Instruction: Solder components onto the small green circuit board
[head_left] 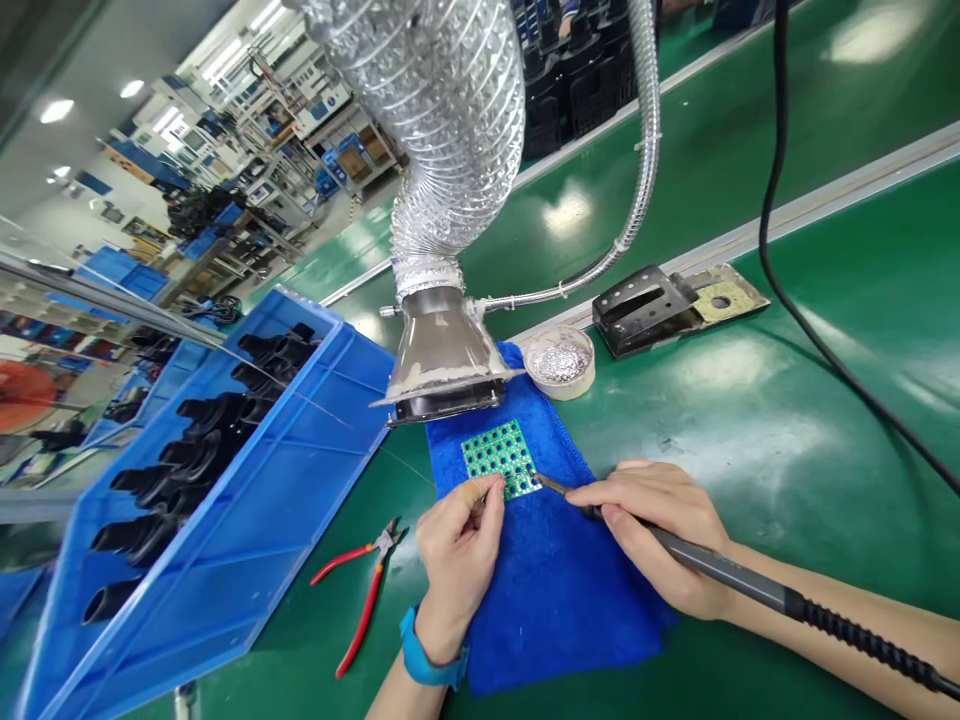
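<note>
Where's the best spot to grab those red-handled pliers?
Take the pliers by their red handles, coming from above: they lie flat on the green mat, with the handles spread apart and the top side free to reach.

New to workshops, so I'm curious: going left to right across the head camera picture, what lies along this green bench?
Blue plastic tray of black parts, red-handled pliers, left hand, green circuit board, right hand, grey soldering iron.
</note>
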